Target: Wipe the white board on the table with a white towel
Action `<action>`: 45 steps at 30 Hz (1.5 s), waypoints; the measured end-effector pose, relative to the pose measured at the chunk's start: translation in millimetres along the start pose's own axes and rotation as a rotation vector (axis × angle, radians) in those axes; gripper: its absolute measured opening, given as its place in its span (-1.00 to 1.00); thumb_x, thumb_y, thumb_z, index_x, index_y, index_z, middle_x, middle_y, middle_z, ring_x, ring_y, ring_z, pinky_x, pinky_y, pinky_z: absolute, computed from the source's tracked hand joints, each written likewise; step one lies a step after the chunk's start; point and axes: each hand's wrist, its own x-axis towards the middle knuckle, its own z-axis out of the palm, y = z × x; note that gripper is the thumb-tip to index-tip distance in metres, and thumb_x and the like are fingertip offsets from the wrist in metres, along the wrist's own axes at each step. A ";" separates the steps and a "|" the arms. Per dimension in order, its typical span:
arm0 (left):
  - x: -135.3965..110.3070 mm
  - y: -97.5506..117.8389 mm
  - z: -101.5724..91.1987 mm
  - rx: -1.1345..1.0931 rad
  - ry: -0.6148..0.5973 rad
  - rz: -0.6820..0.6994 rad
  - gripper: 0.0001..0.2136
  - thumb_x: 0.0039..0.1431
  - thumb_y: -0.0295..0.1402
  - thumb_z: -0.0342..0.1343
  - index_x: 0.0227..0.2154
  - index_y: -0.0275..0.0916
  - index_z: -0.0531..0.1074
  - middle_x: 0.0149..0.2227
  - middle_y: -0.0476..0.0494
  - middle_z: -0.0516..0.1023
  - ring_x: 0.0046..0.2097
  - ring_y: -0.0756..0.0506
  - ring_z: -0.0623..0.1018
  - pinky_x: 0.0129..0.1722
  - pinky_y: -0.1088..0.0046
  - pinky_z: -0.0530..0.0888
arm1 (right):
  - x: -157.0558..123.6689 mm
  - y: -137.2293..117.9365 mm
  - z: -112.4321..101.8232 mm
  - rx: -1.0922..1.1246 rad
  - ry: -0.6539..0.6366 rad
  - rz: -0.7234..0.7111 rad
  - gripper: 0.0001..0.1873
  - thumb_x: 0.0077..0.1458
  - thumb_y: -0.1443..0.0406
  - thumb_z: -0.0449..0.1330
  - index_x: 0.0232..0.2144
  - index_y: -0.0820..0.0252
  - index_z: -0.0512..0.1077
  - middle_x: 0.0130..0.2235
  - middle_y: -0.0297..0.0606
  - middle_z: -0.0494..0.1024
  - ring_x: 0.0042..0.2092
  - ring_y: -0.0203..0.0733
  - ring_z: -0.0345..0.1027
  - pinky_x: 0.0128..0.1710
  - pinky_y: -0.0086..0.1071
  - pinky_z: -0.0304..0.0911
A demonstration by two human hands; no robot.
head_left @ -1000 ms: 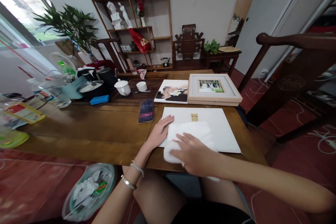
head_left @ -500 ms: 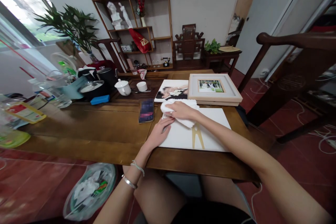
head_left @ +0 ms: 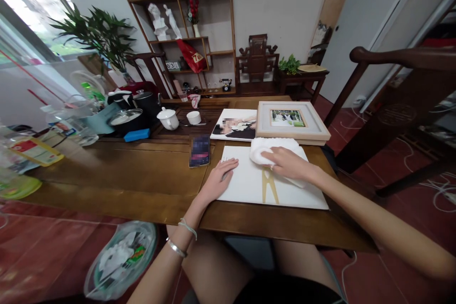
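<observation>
A white board [head_left: 249,185] with a tan stand strip [head_left: 270,187] lies flat on the wooden table [head_left: 142,171] in front of me. My left hand [head_left: 218,178] rests flat on the board's left edge, fingers stretched out. My right hand [head_left: 289,164] presses a white cloth [head_left: 272,148] onto the board's far right part, fingers curled over it. Just beyond stand a framed photo [head_left: 291,122] and an unframed print [head_left: 235,125]. A phone [head_left: 200,150] lies to the left of the board.
A tea tray with a white teapot [head_left: 168,118], a cup [head_left: 193,117] and dark pots [head_left: 130,114] sits at the far left. Bottles and packets crowd the table's left end. A bin [head_left: 121,259] stands on the floor by my left knee. A wooden chair [head_left: 399,99] is to the right.
My right hand swept the cloth from the board's near edge up to its far left, then across to the far right. The left hand stayed on the board's left edge.
</observation>
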 end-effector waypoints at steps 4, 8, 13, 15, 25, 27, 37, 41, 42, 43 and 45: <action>0.6 -0.2 0.2 -0.007 0.014 0.001 -0.66 0.25 -0.39 -0.10 0.01 -0.20 0.45 0.12 -0.16 0.44 0.22 -0.15 0.34 0.30 0.04 0.10 | -45.0 -22.3 12.7 0.004 0.039 -0.055 -0.57 -0.07 0.48 0.05 -0.09 0.30 0.40 0.05 0.14 0.39 0.13 0.18 0.20 0.06 -0.04 0.11; 0.7 0.6 0.4 -0.012 0.009 -0.007 -0.66 0.24 -0.39 -0.10 0.01 -0.20 0.45 0.13 -0.16 0.44 0.22 -0.15 0.34 0.29 0.03 0.10 | -75.1 -61.2 13.9 0.110 0.027 -0.168 -0.55 -0.11 0.47 0.11 -0.10 0.22 0.42 0.16 0.08 0.32 0.26 0.17 0.02 0.19 0.04 -0.07; 0.5 1.1 0.1 -0.014 0.008 -0.016 -0.66 0.24 -0.38 -0.09 0.01 -0.21 0.45 0.13 -0.18 0.44 0.23 -0.16 0.33 0.29 0.02 0.09 | -57.0 -52.7 8.9 0.139 0.006 -0.010 -0.52 -0.07 0.45 0.09 -0.03 0.27 0.40 0.17 0.20 0.30 0.16 0.18 0.20 0.08 0.00 0.12; 0.4 1.0 -0.1 -0.020 0.012 -0.012 -0.66 0.25 -0.37 -0.09 0.01 -0.21 0.45 0.13 -0.18 0.44 0.23 -0.16 0.33 0.29 0.02 0.09 | -42.2 -41.6 11.1 0.130 0.030 0.037 -0.50 -0.07 0.46 0.07 -0.01 0.30 0.39 0.18 0.20 0.28 0.18 0.16 0.18 0.11 0.00 0.08; 0.4 4.0 -1.7 -0.040 0.013 -0.026 -0.67 0.25 -0.37 -0.09 0.00 -0.20 0.46 0.14 -0.17 0.43 0.23 -0.15 0.34 0.29 0.02 0.08 | -93.6 -73.3 -24.9 0.438 -0.065 0.043 -0.82 0.06 0.35 0.10 -0.25 0.13 0.42 -0.19 -0.17 0.53 -0.15 -0.05 0.39 -0.17 -0.24 0.28; 0.1 4.4 -2.1 -0.055 0.023 -0.023 -0.67 0.26 -0.36 -0.11 0.00 -0.20 0.46 0.14 -0.17 0.42 0.23 -0.14 0.33 0.30 0.04 0.08 | -108.3 -57.4 -41.1 0.543 -0.013 0.139 -0.86 0.08 0.18 0.16 -0.35 0.12 0.38 -0.37 -0.29 0.51 -0.33 -0.15 0.37 -0.33 -0.34 0.28; 0.1 5.2 -3.2 -0.054 0.019 -0.037 -0.67 0.25 -0.33 -0.06 0.01 -0.17 0.46 0.12 -0.15 0.44 0.22 -0.16 0.34 0.30 0.04 0.08 | -142.8 11.7 -46.2 -0.107 0.409 0.252 -0.78 -0.03 0.45 0.03 -0.37 0.02 0.34 -0.01 -0.07 0.47 -0.01 0.13 0.34 -0.20 -0.04 0.27; 0.2 5.5 -3.3 -0.050 0.017 -0.042 -0.68 0.23 -0.34 -0.04 0.00 -0.16 0.46 0.11 -0.14 0.45 0.22 -0.17 0.34 0.30 0.03 0.08 | -122.9 2.8 -11.7 -0.096 0.219 0.044 -0.59 -0.01 0.52 -0.02 -0.22 0.03 0.44 0.26 -0.24 0.23 0.26 0.14 0.05 0.03 0.10 0.15; 0.2 5.7 -3.4 -0.046 0.015 -0.044 -0.67 0.23 -0.34 -0.04 0.01 -0.16 0.46 0.12 -0.14 0.45 0.22 -0.17 0.34 0.30 0.03 0.07 | -119.0 0.2 -2.6 -0.076 0.174 0.022 -0.57 -0.03 0.55 -0.02 -0.20 0.06 0.46 0.25 -0.19 0.26 0.25 0.14 0.08 0.02 0.10 0.17; 0.1 6.0 -3.5 -0.041 0.012 -0.045 -0.67 0.23 -0.35 -0.04 0.01 -0.16 0.46 0.12 -0.14 0.44 0.22 -0.17 0.34 0.30 0.03 0.07 | -116.6 -2.9 5.3 -0.058 0.135 0.005 -0.54 -0.07 0.57 0.00 -0.20 0.09 0.47 0.22 -0.14 0.29 0.24 0.16 0.10 0.02 0.10 0.18; 0.1 6.5 -3.5 -0.034 0.010 -0.048 -0.66 0.23 -0.37 -0.05 0.02 -0.16 0.45 0.13 -0.13 0.43 0.22 -0.17 0.34 0.30 0.03 0.07 | -116.6 -10.5 15.3 -0.016 0.074 -0.033 -0.51 -0.18 0.59 0.03 -0.22 0.13 0.50 0.20 -0.09 0.33 0.23 0.18 0.11 0.04 0.12 0.15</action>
